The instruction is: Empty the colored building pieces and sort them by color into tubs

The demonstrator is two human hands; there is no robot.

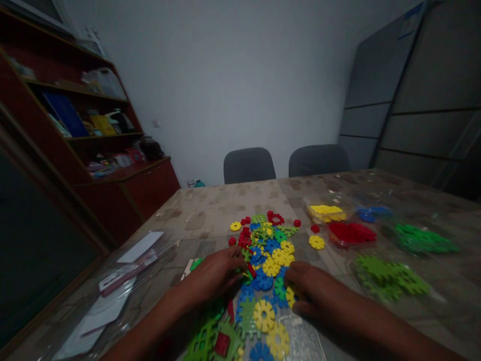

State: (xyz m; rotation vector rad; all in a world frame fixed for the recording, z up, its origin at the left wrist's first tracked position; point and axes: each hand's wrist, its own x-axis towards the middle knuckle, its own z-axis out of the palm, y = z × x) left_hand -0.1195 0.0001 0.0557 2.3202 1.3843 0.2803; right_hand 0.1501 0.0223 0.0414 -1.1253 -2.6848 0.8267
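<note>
A loose pile of plastic building pieces spreads over the table between my two hands. My left hand (223, 268) reaches into its left side, fingers curled down by a red piece (251, 271); whatever they grip is hidden. On the right side, my right hand (310, 283) has its fingers and thumb closed around the edge of a yellow notched disc (291, 297). Blue notched discs (263, 281) and more yellow discs (271, 266) lie between the hands. Nearer me are a green square piece (248, 318) and a green house-shaped piece (229, 341) with a red block (222, 344).
Clear containers at right hold yellow pieces (326, 212), red pieces (352, 233), blue pieces (372, 214), green pieces (424, 238) and light-green pieces (391, 276). Plastic-wrapped white sheets (108, 303) lie at left. Two grey chairs (249, 165) stand beyond the patterned table (210, 200).
</note>
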